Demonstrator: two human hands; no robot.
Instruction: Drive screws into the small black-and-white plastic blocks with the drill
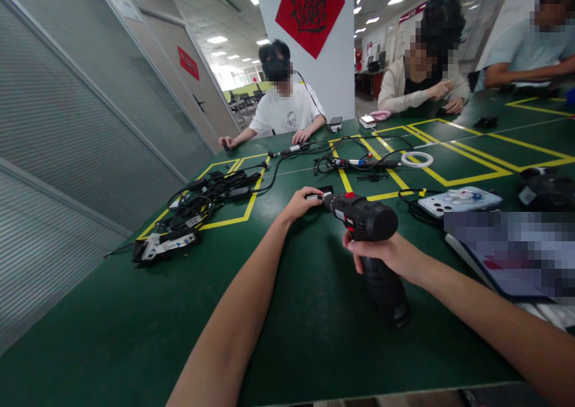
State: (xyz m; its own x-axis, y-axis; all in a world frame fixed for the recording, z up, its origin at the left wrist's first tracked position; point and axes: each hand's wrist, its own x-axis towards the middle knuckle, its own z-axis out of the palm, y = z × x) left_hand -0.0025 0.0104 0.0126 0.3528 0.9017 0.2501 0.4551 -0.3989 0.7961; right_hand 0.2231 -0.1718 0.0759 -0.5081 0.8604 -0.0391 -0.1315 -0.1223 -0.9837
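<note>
My right hand point(381, 252) is wrapped round the grip of a black cordless drill point(366, 215) with red accents. The drill points forward and left, and its chuck end meets a small dark piece with a light strip point(314, 197) on the table. Fingers of my left hand point(302, 204) are closed on that piece from the left side. Part of the piece is hidden behind the drill and my fingers, so its kind does not show.
Tangled black cables point(215, 194) lie at left beside a black-and-white part point(166, 245). More cables and a white ring point(417, 160) lie farther back on the green table point(135, 323). A phone point(460, 202) rests at right. Several people sit around the far side.
</note>
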